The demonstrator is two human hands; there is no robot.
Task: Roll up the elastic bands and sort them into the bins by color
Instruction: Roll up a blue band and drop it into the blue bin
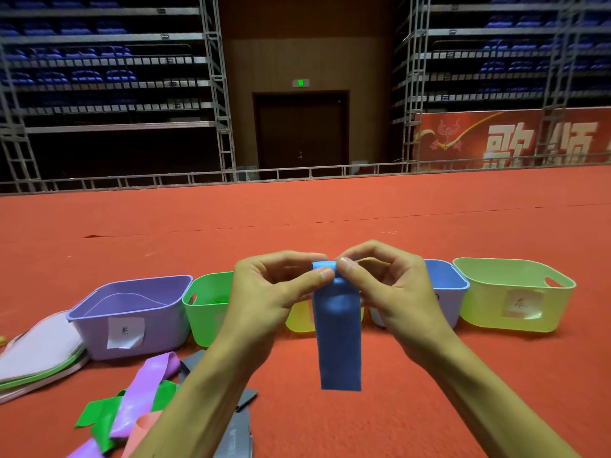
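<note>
Head camera caught you with both hands raised over the red carpet (429, 408), working the top end of a blue band (337, 342). Your left hand (271, 285) pinched the band's upper edge between thumb and curled fingers, and your right hand (386, 285) pinched the same edge from the other side, thumbs nearly meeting. Both hands were closed narrowly on the band, with no finger straight. The top of the band was folded over into a small roll at your fingertips, while the rest hung flat and straight down, its lower end clear of the carpet.

Five bins stood in a row behind your hands: a purple bin (132, 312) at far left, a green bin (205, 305) beside it, a yellow bin (299, 320) mostly hidden by your hands and the band, a blue bin (446, 285) partly behind your right hand, and a lime bin (515, 292) at far right. White paper labels (125, 332) were stuck on the fronts of the purple and lime bins; the writing was too small to read.

Loose bands lay heaped by your left forearm: a purple band (148, 381), a green band (99, 414), a pink band (145, 428) and a grey band (238, 431), overlapping one another. A stack of flat lids (39, 352) rested just left of the purple bin.
</note>
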